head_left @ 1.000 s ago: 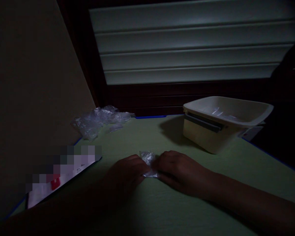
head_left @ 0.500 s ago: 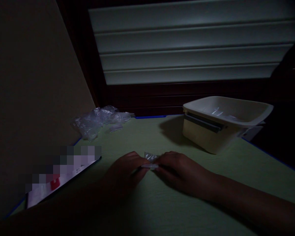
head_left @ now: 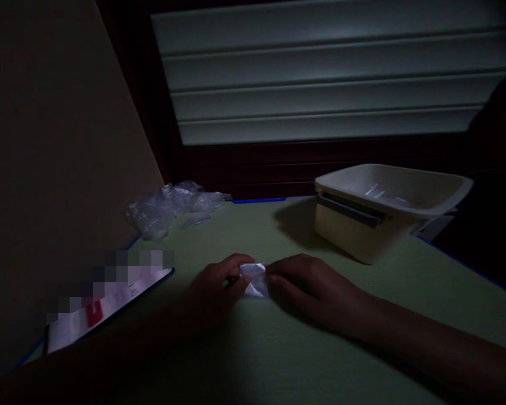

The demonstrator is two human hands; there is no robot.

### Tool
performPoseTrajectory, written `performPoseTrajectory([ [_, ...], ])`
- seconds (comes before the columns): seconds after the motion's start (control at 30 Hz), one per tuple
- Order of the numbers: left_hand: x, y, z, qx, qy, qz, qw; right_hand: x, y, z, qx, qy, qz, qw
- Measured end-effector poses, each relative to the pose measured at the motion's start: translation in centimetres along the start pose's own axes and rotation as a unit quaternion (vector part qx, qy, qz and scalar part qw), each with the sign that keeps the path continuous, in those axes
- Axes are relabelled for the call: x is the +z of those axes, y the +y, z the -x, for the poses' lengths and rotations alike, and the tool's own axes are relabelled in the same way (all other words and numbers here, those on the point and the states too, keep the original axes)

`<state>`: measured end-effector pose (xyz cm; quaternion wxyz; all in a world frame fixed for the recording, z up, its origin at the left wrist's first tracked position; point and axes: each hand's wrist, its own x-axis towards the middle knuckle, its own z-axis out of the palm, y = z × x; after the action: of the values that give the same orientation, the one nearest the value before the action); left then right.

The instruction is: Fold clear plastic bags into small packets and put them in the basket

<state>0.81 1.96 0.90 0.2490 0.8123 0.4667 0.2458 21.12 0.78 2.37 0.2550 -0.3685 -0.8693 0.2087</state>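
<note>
A small, clear plastic bag (head_left: pixel 257 284), folded into a flat square, is held just above the green tabletop. My left hand (head_left: pixel 219 284) pinches its left side between thumb and fingers. At the bag's right edge, my right hand (head_left: pixel 310 284) has its thumb and fingertips closed on the plastic. Whether anything lies inside the bag is too dim to make out.
Crumpled clear plastic bags (head_left: pixel 168 208) lie in a heap at the back left. A cream plastic bin (head_left: pixel 346 233) with clear plastic inside stands at the right. A lit tablet-like screen (head_left: pixel 113 306) lies at the left edge. Behind the table (head_left: pixel 236 236) is a slatted panel (head_left: pixel 320 84).
The bag has turned from nearly edge-on, with a loose flap behind it, to showing its flat face. My left fingers have spread around it; my right hand has barely moved.
</note>
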Motion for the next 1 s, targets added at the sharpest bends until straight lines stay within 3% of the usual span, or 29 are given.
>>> performPoseTrajectory([
  [0.33,0.6,-0.5,0.3,0.052,-0.017,-0.07,0.996,-0.1,0.0,0.2,0.003,0.007,0.014,1.0],
  [0.47,0.8,-0.7,0.2,0.042,0.017,-0.131,0.99,0.1,0.2,0.2,-0.034,-0.012,0.026,0.999],
  [0.63,0.6,-0.6,0.2,0.102,0.017,-0.164,0.981,0.3,0.1,0.3,-0.098,-0.054,0.083,0.99],
  [0.87,0.8,0.0,0.9,0.119,0.066,-0.204,0.969,0.3,-0.1,0.3,-0.088,-0.075,0.119,0.986],
  [1.0,0.8,0.3,1.2,0.126,0.048,-0.253,0.958,0.2,-0.4,0.3,-0.089,-0.071,0.129,0.985],
])
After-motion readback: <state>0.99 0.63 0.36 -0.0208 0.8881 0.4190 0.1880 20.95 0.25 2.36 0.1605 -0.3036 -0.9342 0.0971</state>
